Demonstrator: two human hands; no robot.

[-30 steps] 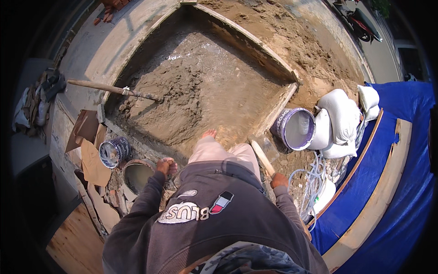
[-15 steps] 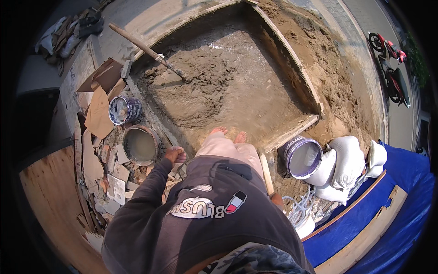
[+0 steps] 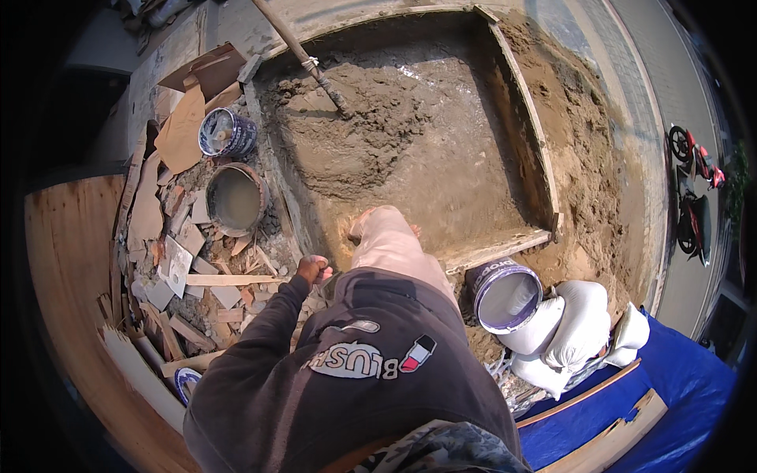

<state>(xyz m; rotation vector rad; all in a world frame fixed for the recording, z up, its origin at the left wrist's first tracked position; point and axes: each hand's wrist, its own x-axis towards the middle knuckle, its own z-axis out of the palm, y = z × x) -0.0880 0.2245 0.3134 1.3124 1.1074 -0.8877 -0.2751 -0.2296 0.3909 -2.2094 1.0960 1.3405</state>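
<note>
My left hand (image 3: 315,270) hangs beside my left thigh with its fingers curled in, and nothing shows in it. It is near the front left corner of a wood-edged mixing trough (image 3: 530,118). Behind my body, my right hand is out of sight. Wet grey mortar (image 3: 355,154) is heaped in the trough's left half. A long-handled tool (image 3: 293,43) leans in the heap, its wooden handle slanting up to the far left and its head sunk in mortar. Both my bare feet are in the trough's near part, partly hidden by my light trousers.
Left of the trough stand a bucket of cloudy water (image 3: 236,199) and a smaller purple-and-white bucket (image 3: 227,132), amid broken tiles and wood scraps (image 3: 193,260). On the right are another water bucket (image 3: 507,296), white sacks (image 3: 579,319), a blue tarp (image 3: 678,370) and sand (image 3: 583,150).
My view has swung, and my body has turned and shifted in the trough; one leg is now in front of the other. My left hand stays curled. My right wrist has gone from sight.
</note>
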